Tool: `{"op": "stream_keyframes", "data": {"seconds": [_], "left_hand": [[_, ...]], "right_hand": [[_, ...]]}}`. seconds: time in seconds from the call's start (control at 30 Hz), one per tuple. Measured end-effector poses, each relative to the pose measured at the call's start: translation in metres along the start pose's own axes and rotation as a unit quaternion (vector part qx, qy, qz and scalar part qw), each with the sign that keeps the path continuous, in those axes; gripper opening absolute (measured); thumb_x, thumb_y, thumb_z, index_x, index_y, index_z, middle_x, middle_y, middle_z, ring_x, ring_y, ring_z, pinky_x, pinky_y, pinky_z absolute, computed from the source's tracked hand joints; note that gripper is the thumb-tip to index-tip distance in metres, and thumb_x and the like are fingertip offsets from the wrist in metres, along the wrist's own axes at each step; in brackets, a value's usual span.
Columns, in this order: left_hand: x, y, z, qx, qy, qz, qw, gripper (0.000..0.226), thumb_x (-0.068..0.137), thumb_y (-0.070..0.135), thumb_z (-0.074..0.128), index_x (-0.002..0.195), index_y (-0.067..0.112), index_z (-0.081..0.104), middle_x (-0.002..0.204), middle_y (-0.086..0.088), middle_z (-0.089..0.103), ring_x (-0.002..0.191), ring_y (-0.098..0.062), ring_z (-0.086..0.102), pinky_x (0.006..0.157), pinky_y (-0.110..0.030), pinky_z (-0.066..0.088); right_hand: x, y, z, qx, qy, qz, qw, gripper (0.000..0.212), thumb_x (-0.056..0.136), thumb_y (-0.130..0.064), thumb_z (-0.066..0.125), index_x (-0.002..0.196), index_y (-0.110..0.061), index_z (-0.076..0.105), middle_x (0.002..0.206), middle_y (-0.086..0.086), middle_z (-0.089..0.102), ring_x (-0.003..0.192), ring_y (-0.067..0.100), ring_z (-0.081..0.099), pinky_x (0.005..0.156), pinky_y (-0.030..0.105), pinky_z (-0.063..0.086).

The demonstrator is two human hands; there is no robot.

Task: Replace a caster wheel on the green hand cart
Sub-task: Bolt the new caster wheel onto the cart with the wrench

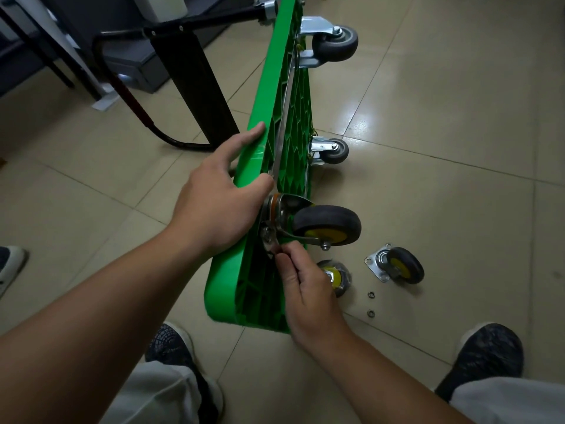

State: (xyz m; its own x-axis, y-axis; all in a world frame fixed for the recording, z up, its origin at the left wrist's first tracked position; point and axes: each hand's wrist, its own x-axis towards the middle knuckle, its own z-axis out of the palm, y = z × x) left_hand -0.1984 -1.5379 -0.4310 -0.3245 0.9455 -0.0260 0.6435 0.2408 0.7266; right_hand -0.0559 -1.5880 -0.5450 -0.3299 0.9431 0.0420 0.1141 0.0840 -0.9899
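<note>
The green hand cart (pixel 276 96) is tipped up on its long edge on the tiled floor (pixel 458 123), ribbed underside facing the person's right. There is wide bare tile on that underside side. On the deck side the black handle (pixel 171 35) lies folded out, with dark furniture just beyond it.

The left hand (pixel 214 203) comes in over the cart's top edge and holds it. Its index finger is stretched straight along the rim, and its thumb is pressed down beside the near caster's plate. The right hand (pixel 305 286) reaches up from below that plate with fingertips pinched together on a small part (pixel 273 251). The part is blurred, so I cannot tell what it is.

Three casters show clearly on the cart's underside. There is one yellow-hubbed caster (pixel 327 226) at the near end, right at both hands. There are two grey casters, one at mid-length (pixel 335 150) and one at the far end (pixel 334 42).

Two loose casters lie on the floor off the cart's near end. One has its square plate showing (pixel 397 265), and one is half hidden behind the right hand (pixel 336 276). Two small metal rings (pixel 371 294) lie near them, well apart from the cart. Three shoes are visible, two of them dark shoes (pixel 489 351) at the cart's near end.
</note>
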Motion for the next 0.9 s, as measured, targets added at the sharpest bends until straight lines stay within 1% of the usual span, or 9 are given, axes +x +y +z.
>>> {"op": "stream_keyframes", "data": {"seconds": [0.1,0.17,0.27,0.4,0.53,0.67,0.73,0.8,0.9], "left_hand": [[0.001,0.0,0.001,0.005,0.002,0.004,1.0,0.065,0.09,0.04,0.069,0.139,0.071,0.042,0.121,0.007,0.066,0.078,-0.015,0.074,0.079,-0.047,0.063],[0.001,0.002,0.002,0.013,0.008,0.01,1.0,0.064,0.091,0.039,0.069,0.141,0.07,0.042,0.122,0.01,0.064,0.08,-0.014,0.073,0.08,-0.047,0.063],[0.0,0.003,0.003,0.018,0.005,0.016,1.0,0.064,0.093,0.04,0.068,0.142,0.069,0.04,0.113,0.012,0.065,0.08,-0.015,0.071,0.081,-0.047,0.062],[-0.001,0.001,0.0,0.01,-0.006,0.02,1.0,0.065,0.094,0.042,0.069,0.143,0.071,0.037,0.119,0.01,0.062,0.098,-0.014,0.07,0.09,-0.046,0.06],[-0.001,0.002,-0.002,0.002,-0.011,0.018,1.0,0.066,0.094,0.04,0.07,0.145,0.068,0.039,0.121,0.016,0.057,0.113,-0.012,0.065,0.098,-0.044,0.057],[0.0,0.002,0.0,0.015,-0.012,0.021,1.0,0.066,0.095,0.04,0.069,0.146,0.068,0.037,0.121,0.012,0.058,0.098,-0.012,0.069,0.09,-0.044,0.061],[0.0,0.002,0.0,0.018,-0.012,0.025,0.999,0.066,0.096,0.039,0.069,0.146,0.067,0.038,0.119,0.012,0.059,0.095,-0.012,0.07,0.088,-0.044,0.061],[0.001,0.001,0.0,0.013,-0.012,0.026,1.0,0.066,0.095,0.038,0.07,0.145,0.067,0.039,0.117,0.012,0.061,0.091,-0.01,0.071,0.086,-0.044,0.062],[0.002,-0.003,0.0,-0.003,-0.01,0.027,1.0,0.065,0.091,0.041,0.071,0.142,0.07,0.042,0.115,0.016,0.065,0.091,-0.01,0.073,0.087,-0.044,0.062]], "right_hand": [[-0.005,-0.013,-0.002,-0.011,0.0,0.018,1.0,0.029,0.104,-0.045,0.039,0.097,-0.025,0.06,0.074,-0.006,0.06,0.067,0.01,0.055,0.06,0.032,0.045],[-0.012,-0.032,-0.003,0.05,-0.005,0.087,0.995,0.03,0.1,-0.047,0.044,0.082,-0.027,0.056,0.06,-0.01,0.048,0.055,0.009,0.043,0.05,0.027,0.034],[-0.017,-0.065,-0.007,0.253,-0.026,0.283,0.925,0.032,0.101,-0.044,0.048,0.077,-0.023,0.05,0.051,-0.008,0.03,0.043,0.009,0.024,0.041,0.02,0.019],[-0.02,-0.088,-0.025,0.323,-0.077,0.352,0.875,0.032,0.107,-0.035,0.044,0.092,-0.008,0.053,0.056,-0.001,0.032,0.041,0.009,0.025,0.04,0.017,0.017],[-0.029,-0.085,-0.042,0.213,-0.069,0.31,0.924,0.03,0.104,-0.029,0.053,0.097,-0.001,0.061,0.057,0.005,0.048,0.035,0.016,0.043,0.035,0.018,0.031],[-0.03,-0.053,-0.044,0.011,0.048,0.129,0.99,0.031,0.101,-0.038,0.05,0.082,-0.024,0.069,0.061,-0.004,0.06,0.048,0.008,0.052,0.049,0.026,0.04],[-0.027,-0.04,-0.039,-0.026,0.061,0.07,0.995,0.024,0.101,-0.036,0.049,0.104,-0.037,0.073,0.084,-0.016,0.069,0.077,-0.002,0.065,0.07,0.018,0.05],[-0.025,-0.032,-0.035,-0.047,0.06,0.026,0.997,0.032,0.102,-0.025,0.053,0.13,-0.032,0.066,0.109,-0.021,0.068,0.107,-0.001,0.063,0.09,0.014,0.049],[-0.022,-0.026,-0.027,-0.055,0.059,-0.031,0.996,0.036,0.102,-0.019,0.055,0.136,-0.024,0.063,0.112,-0.015,0.066,0.111,0.002,0.061,0.091,0.01,0.044]]}}
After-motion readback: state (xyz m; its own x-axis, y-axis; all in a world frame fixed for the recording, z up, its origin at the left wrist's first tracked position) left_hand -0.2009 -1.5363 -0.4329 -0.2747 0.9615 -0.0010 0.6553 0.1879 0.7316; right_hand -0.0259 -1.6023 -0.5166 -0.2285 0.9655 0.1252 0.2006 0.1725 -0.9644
